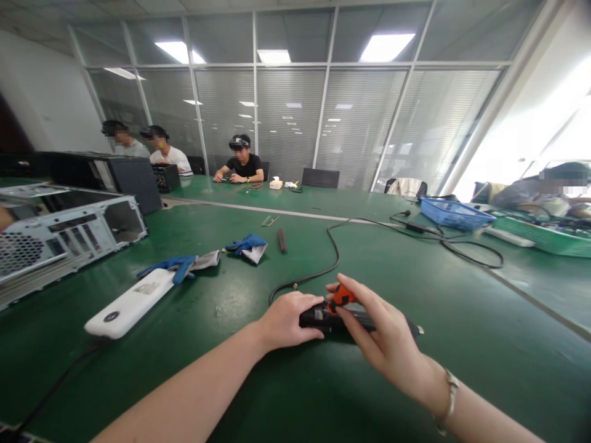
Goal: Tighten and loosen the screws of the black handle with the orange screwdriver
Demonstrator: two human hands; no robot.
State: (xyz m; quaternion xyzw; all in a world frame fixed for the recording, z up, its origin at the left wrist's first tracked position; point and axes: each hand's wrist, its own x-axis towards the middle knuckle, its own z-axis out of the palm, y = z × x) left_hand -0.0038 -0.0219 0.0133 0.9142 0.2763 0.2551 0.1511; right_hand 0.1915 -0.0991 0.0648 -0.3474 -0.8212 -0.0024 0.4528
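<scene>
A long black corded power tool (364,321) lies on the green table in front of me, its pale metal tip pointing right. My left hand (292,317) is closed around its left end, where the cord comes out. Above the tool's body, my right hand (388,326) pinches an orange-and-black screwdriver handle (342,296) between thumb and fingers. The handle stands tilted, its lower end against or just over the black casing. Whether it touches a screw there is too small to tell.
A white power strip (132,301), blue-grey gloves (249,247) and a dark bar (282,240) lie to the left. A metal computer case (78,231) stands far left. Blue (455,212) and green baskets (547,237) with cables sit right. Several people sit around the table.
</scene>
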